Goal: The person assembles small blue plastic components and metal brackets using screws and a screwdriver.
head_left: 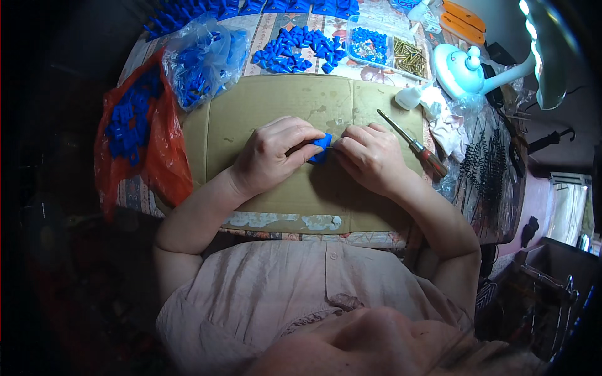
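Over the cardboard sheet (282, 94), my left hand (276, 147) pinches a small blue plastic part (321, 149) between thumb and fingers. My right hand (371, 156) is closed just right of it. A thin, pale, wire-like piece (331, 147) runs from its fingertips to the blue part; its far end is hidden. To the right of my right hand lies a screwdriver (407, 139) with a red and dark handle, its tip pointing away to the left.
Loose blue parts (295, 50) lie beyond the cardboard, beside a clear box (348, 47) of small blue pieces and brass-coloured screws. Bags of blue parts, one clear (207, 59) and one red (169, 156), stand left. A lamp (461, 69), small white bottle (409, 97) and black coiled pieces (486, 160) are right.
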Demonstrator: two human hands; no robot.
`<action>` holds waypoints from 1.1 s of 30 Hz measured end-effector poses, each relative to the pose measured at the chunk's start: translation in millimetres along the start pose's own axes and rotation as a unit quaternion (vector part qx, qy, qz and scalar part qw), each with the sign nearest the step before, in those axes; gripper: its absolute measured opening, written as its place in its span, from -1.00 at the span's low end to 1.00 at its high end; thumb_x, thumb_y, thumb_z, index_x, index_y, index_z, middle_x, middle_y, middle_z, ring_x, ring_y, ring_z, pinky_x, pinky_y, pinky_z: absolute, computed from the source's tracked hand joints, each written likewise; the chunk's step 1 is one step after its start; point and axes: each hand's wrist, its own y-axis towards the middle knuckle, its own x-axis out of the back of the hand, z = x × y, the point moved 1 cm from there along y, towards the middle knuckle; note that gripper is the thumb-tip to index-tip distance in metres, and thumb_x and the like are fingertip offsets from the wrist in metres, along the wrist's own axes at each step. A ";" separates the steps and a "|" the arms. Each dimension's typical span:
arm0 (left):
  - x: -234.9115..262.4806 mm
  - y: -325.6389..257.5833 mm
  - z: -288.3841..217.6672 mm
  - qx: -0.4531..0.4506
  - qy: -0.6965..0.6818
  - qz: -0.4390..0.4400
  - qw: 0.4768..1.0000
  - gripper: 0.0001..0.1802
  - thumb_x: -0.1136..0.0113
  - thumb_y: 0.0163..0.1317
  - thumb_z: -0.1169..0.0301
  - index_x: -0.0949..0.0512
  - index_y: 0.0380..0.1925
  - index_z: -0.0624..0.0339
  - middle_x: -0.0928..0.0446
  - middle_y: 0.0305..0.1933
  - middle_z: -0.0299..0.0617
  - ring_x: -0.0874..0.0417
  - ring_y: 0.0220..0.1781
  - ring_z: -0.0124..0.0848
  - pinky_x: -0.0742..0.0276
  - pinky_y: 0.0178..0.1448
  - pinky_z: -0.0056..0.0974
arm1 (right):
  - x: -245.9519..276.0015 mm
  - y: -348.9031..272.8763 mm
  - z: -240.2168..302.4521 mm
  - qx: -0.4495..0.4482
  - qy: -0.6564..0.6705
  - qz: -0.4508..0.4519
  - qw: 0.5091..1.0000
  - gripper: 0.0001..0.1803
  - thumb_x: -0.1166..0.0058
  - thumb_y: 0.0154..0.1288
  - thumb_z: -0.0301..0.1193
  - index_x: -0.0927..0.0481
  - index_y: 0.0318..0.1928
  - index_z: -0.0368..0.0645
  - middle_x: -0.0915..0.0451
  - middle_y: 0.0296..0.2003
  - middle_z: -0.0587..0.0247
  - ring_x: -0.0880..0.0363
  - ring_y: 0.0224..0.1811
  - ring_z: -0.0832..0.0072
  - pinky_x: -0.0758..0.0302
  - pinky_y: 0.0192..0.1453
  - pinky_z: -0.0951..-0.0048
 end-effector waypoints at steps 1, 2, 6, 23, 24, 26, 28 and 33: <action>-0.1 -0.3 0.4 0.011 -0.023 0.003 1.000 -0.77 -0.33 0.04 0.56 -0.60 -0.25 0.26 -0.58 -0.28 -0.08 -0.63 -0.27 -0.17 -0.56 -0.19 -0.19 | 0.3 -0.1 -0.5 -0.001 -0.003 0.000 1.000 -0.86 -0.16 0.03 -0.40 -0.44 -0.43 -0.06 -0.39 -0.49 0.32 -0.48 -0.46 0.39 -0.36 -0.37 0.34; 0.6 0.0 -0.3 0.008 -0.024 0.003 1.000 -0.77 -0.33 0.04 0.56 -0.60 -0.25 0.26 -0.58 -0.28 -0.08 -0.63 -0.27 -0.17 -0.56 -0.19 -0.19 | 0.8 -0.3 -1.3 -0.002 -0.001 -0.008 1.000 -0.85 -0.17 0.03 -0.40 -0.44 -0.43 -0.06 -0.39 -0.48 0.31 -0.48 -0.46 0.38 -0.36 -0.37 0.33; 2.0 1.4 -4.8 0.040 -0.030 0.024 0.998 -0.71 -0.34 0.02 0.56 -0.57 -0.20 0.27 -0.56 -0.20 -0.05 -0.62 -0.20 -0.14 -0.55 -0.13 -0.19 | 2.6 -0.5 -2.7 -0.008 0.005 -0.005 1.000 -0.84 -0.17 0.04 -0.39 -0.42 -0.43 -0.05 -0.39 -0.47 0.31 -0.49 -0.46 0.38 -0.36 -0.38 0.32; 1.5 1.7 -8.3 0.025 0.050 0.055 0.997 -0.80 -0.33 -0.03 0.58 -0.56 -0.36 0.21 -0.53 -0.20 -0.11 -0.57 -0.13 -0.15 -0.51 -0.06 -0.16 | -0.8 -3.4 0.0 0.027 -0.004 -0.007 1.000 -0.83 -0.19 -0.03 -0.36 -0.45 -0.45 -0.06 -0.42 -0.46 0.31 -0.50 -0.44 0.41 -0.37 -0.36 0.34; 1.7 2.1 -8.9 0.025 0.068 0.057 0.996 -0.79 -0.33 -0.03 0.58 -0.56 -0.34 0.23 -0.54 -0.20 -0.11 -0.57 -0.14 -0.15 -0.51 -0.06 -0.17 | 0.0 -3.2 0.6 0.028 -0.008 -0.006 1.000 -0.83 -0.19 -0.03 -0.36 -0.45 -0.46 -0.06 -0.42 -0.46 0.31 -0.50 -0.44 0.42 -0.37 -0.36 0.34; 1.7 2.2 -10.0 0.024 0.086 0.059 0.994 -0.78 -0.34 -0.02 0.59 -0.57 -0.32 0.25 -0.55 -0.19 -0.10 -0.57 -0.15 -0.15 -0.51 -0.05 -0.17 | 0.6 -2.7 1.9 0.030 -0.017 -0.003 0.999 -0.83 -0.18 -0.03 -0.37 -0.45 -0.45 -0.06 -0.41 -0.46 0.31 -0.50 -0.44 0.42 -0.37 -0.36 0.35; 1.5 2.0 -10.3 0.016 0.093 0.053 0.994 -0.77 -0.34 0.00 0.58 -0.58 -0.29 0.24 -0.57 -0.14 -0.07 -0.58 -0.13 -0.12 -0.52 -0.03 -0.17 | 1.8 -2.9 2.0 0.032 -0.026 0.000 0.999 -0.83 -0.18 -0.03 -0.37 -0.44 -0.45 -0.06 -0.41 -0.46 0.31 -0.50 -0.44 0.42 -0.36 -0.36 0.36; 3.1 0.0 -10.6 0.058 -0.009 0.034 0.998 -0.84 -0.29 0.09 0.60 -0.57 -0.29 0.25 -0.59 -0.11 -0.04 -0.63 -0.14 -0.26 -0.56 -0.09 -0.27 | 7.8 -1.2 2.2 0.051 -0.014 -0.061 0.997 -0.82 -0.17 -0.05 -0.39 -0.45 -0.41 -0.07 -0.40 -0.44 0.33 -0.47 -0.45 0.45 -0.35 -0.36 0.40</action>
